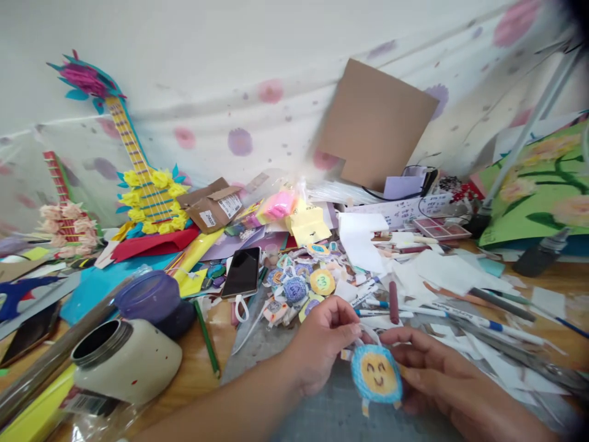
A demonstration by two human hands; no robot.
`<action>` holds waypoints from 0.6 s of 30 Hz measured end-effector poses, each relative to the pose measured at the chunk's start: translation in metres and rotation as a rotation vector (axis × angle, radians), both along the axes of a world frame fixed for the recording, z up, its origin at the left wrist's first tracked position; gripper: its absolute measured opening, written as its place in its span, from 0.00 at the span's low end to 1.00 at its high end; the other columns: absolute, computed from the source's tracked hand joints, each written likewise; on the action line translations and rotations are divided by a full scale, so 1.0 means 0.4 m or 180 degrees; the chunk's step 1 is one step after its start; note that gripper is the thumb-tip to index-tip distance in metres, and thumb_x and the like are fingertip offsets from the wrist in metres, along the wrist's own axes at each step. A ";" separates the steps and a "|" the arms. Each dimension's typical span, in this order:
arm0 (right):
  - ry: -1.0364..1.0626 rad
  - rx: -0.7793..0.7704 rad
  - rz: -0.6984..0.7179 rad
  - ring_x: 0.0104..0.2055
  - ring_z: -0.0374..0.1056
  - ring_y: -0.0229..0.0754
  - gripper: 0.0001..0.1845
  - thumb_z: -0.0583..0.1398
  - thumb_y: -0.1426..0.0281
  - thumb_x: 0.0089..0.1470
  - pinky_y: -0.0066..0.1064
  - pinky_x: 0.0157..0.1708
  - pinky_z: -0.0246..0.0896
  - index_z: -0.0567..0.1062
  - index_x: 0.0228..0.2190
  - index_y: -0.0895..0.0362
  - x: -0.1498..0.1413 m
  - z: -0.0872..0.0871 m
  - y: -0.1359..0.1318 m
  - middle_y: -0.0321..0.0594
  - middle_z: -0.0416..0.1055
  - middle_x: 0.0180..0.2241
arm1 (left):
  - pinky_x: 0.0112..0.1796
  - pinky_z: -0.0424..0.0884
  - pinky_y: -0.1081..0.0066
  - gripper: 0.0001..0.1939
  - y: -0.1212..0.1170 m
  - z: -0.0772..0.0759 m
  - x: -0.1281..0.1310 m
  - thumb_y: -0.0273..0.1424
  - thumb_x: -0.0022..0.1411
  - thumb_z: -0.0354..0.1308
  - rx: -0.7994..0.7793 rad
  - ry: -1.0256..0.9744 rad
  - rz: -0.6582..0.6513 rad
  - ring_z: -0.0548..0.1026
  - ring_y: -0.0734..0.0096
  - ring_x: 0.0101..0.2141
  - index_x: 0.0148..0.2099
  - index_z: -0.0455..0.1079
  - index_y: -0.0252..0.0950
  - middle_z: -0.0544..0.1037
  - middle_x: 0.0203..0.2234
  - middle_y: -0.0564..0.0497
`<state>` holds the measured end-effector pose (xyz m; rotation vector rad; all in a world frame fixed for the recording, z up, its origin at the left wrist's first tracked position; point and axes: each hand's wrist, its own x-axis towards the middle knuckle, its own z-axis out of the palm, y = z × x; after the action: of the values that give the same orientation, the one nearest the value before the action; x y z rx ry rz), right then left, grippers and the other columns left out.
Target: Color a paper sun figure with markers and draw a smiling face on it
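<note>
A small round paper charm (pixel 377 373) with a blue rim, a yellow centre and a drawn smiling face hangs over the grey mat (pixel 317 402). My left hand (pixel 324 337) pinches the white paper loop (pixel 367 334) at its top. On the other side, my right hand (pixel 427 371) grips the charm's right edge between thumb and fingers; some of those fingers are hidden behind it. Small paper tabs stick out from the charm's lower edge. Beyond my left hand lies a pile of similar round charms (pixel 294 288), in purple, yellow and blue.
Left of the mat are a phone (pixel 242 272), a green pencil (pixel 207 339), a tipped cream jar (pixel 133 362) and a purple-lidded tub (pixel 150 298). Markers (pixel 473 318) and paper scraps (pixel 460 270) crowd the right. Paper guitars (pixel 142 166) and cardboard (pixel 375 123) lean at the back.
</note>
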<state>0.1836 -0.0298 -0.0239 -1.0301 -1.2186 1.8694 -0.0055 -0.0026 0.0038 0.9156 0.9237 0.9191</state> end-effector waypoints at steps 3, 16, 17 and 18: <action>-0.0224 0.0676 0.0135 0.41 0.71 0.47 0.26 0.63 0.70 0.44 0.37 0.38 0.67 0.65 0.47 0.51 -0.005 -0.010 -0.001 0.41 0.74 0.39 | 0.27 0.62 0.74 0.15 0.000 0.001 0.000 0.32 0.47 0.66 -0.0042 -0.0071 0.0023 0.73 0.71 0.28 0.32 0.62 0.35 0.75 0.25 0.51; -0.1928 0.2192 -0.0326 0.45 0.72 0.49 0.28 0.61 0.76 0.40 0.31 0.39 0.71 0.67 0.47 0.53 -0.011 -0.037 -0.017 0.43 0.75 0.43 | 0.25 0.60 0.75 0.16 -0.001 0.005 0.003 0.34 0.47 0.66 -0.0217 -0.0036 0.0080 0.70 0.73 0.26 0.33 0.61 0.35 0.72 0.24 0.53; -0.2074 0.2345 -0.0358 0.46 0.72 0.50 0.30 0.61 0.76 0.40 0.31 0.39 0.72 0.67 0.48 0.53 -0.007 -0.040 -0.015 0.43 0.75 0.45 | 0.24 0.60 0.75 0.17 -0.001 0.003 0.004 0.34 0.46 0.66 -0.0211 -0.0044 0.0098 0.70 0.73 0.26 0.33 0.62 0.35 0.71 0.23 0.54; -0.2210 0.2507 -0.0380 0.47 0.72 0.51 0.31 0.62 0.75 0.40 0.31 0.39 0.72 0.67 0.49 0.53 -0.004 -0.044 -0.014 0.44 0.75 0.46 | 0.24 0.60 0.75 0.17 -0.001 0.001 0.004 0.34 0.44 0.67 -0.0204 -0.0056 0.0113 0.69 0.74 0.26 0.32 0.62 0.35 0.70 0.23 0.55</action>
<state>0.1821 -0.0353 -0.0416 -1.2566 -1.9969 0.7699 -0.0041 -0.0029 0.0042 0.8375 0.9518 0.9214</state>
